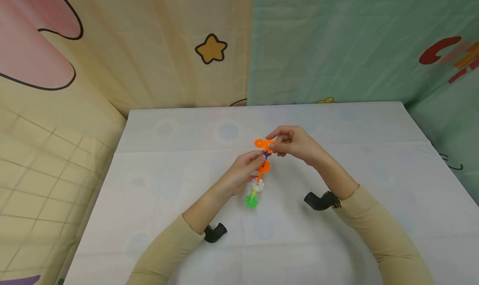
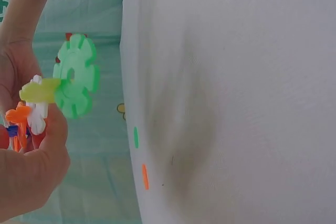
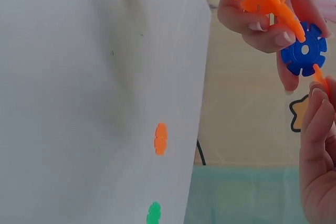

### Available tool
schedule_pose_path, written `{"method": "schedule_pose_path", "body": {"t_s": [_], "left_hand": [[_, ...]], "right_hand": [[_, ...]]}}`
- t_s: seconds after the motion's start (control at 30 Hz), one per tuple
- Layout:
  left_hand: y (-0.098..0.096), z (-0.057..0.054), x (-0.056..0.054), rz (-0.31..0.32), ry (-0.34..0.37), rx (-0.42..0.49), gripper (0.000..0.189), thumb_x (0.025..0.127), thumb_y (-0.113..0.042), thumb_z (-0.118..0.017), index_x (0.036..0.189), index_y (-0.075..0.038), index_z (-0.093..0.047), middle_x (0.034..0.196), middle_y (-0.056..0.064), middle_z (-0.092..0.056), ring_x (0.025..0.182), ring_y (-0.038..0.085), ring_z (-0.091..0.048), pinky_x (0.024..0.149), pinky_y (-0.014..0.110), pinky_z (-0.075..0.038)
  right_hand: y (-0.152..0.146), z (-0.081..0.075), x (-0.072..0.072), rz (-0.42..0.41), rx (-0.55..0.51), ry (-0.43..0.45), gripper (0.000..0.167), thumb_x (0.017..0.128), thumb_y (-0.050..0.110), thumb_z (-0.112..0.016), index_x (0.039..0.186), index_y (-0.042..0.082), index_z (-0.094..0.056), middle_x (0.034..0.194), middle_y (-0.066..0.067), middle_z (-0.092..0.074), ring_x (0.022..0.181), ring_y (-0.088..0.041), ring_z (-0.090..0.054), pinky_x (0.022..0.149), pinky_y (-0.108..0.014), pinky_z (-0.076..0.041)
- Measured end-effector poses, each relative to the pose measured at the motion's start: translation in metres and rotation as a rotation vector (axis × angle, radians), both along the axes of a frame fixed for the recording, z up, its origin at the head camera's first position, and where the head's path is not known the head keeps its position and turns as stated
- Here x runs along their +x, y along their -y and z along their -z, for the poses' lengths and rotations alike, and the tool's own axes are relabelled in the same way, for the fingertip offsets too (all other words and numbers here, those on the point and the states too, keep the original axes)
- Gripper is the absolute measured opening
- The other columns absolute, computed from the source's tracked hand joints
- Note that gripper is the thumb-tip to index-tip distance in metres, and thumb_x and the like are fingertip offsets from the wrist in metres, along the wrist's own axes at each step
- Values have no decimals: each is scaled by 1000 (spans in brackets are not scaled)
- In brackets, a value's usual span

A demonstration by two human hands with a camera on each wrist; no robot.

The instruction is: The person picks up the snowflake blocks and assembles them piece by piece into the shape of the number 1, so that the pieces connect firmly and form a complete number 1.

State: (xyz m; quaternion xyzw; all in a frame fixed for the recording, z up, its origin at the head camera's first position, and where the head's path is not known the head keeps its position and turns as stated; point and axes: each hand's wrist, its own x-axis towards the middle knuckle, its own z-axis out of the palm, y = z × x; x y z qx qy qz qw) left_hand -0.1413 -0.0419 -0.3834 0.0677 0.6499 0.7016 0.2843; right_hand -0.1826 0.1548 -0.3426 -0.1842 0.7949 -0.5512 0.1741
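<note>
A chain of notched plastic discs is held above the table between both hands. My left hand [image 1: 244, 167] grips it near the blue disc [image 3: 303, 59] and an orange disc [image 1: 264, 167]. Below hang a white disc [image 1: 257, 185], a yellow disc [image 2: 42, 92] and a green disc [image 1: 252, 201]. At the upper end, my right hand [image 1: 295, 144] pinches an orange disc [image 3: 319, 75] beside the blue one. Another orange disc [image 1: 259, 143] shows left of those fingertips; whether it is joined to the chain I cannot tell.
The white-covered table [image 1: 149, 185] meets patterned curtains at its far edge. In the right wrist view, a loose orange disc [image 3: 160, 139] and a green one [image 3: 153, 213] lie on it. Each wrist wears a black camera mount [image 1: 321, 201].
</note>
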Motion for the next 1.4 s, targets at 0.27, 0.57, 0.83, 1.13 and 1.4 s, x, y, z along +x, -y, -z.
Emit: {"method": "schedule_pose_path", "body": {"t_s": [0.27,0.57,0.83,1.13,1.4], "left_hand": [[1,-3,5,-39,-89,-11,34,99,-15,-47,127,3,-52,92,0,-52,78,13,-46,65,22,-41],[3,-8,11,-108,-134,10,33,98,-12,-48,126,4,-54,81,-1,-51,66,11,-43,59,18,-37],[0,-7,12,-137,-115,30,34,98,-10,-48,127,6,-53,77,-2,-50,63,10,-43,57,16,-37],[-18,13,22,-135,-80,60,32,97,-10,-49,125,5,-55,76,-2,-50,64,10,-42,57,16,-37],[-27,19,22,-116,-122,92,31,97,-13,-50,122,3,-58,76,-3,-51,64,9,-43,58,16,-38]], "right_hand": [[4,-8,-2,-107,43,-27,15,87,-1,-62,101,-7,-60,76,-20,-63,64,-28,-60,61,-31,-53],[12,-15,-4,-121,29,-12,16,86,-4,-61,100,-10,-58,73,-22,-60,61,-26,-58,58,-30,-52],[11,-9,0,-78,-16,-20,17,87,-3,-59,102,-10,-57,67,-18,-58,61,-29,-58,56,-29,-50],[-6,9,18,-19,2,33,18,87,-3,-58,103,-11,-56,71,-17,-61,62,-28,-59,58,-29,-51],[-16,14,20,10,0,23,17,87,-4,-59,102,-11,-56,70,-14,-62,60,-22,-59,58,-27,-51]]}}
